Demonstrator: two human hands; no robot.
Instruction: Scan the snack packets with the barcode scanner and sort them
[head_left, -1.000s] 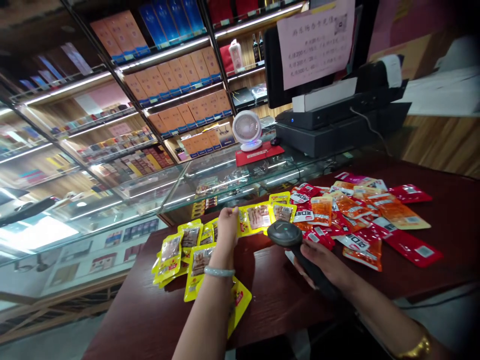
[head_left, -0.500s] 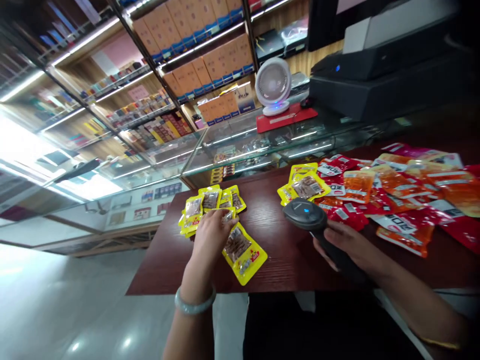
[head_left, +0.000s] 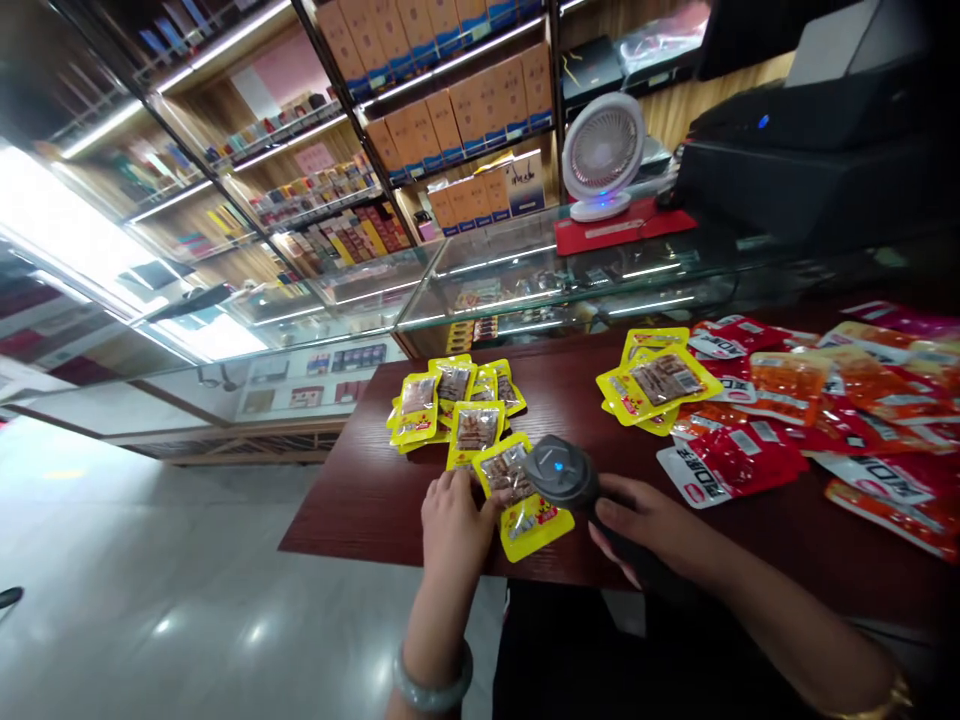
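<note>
My left hand [head_left: 457, 520] is at the left edge of a yellow snack packet [head_left: 536, 535], its thumb on the packet and its other fingers curled. The packet lies near the table's front edge, brown pieces showing through its window. In my right hand [head_left: 645, 520] is a black handheld barcode scanner [head_left: 561, 470], a blue light on top; its head hangs over the packet and hides part of it. Just beyond my left hand, another yellow packet [head_left: 476, 432] lies against a pile of similar packets [head_left: 418, 400].
More yellow packets [head_left: 660, 380] lie to the right, beside a heap of red and orange packets [head_left: 787, 390]. Behind the dark wooden table [head_left: 352, 500] runs a glass display counter [head_left: 517, 265] bearing a white fan [head_left: 604, 150] and a black machine [head_left: 795, 180].
My left hand has left the packet by the pile and come nearer to the front one. The scanner has moved left over that front packet. The camera view has shifted.
</note>
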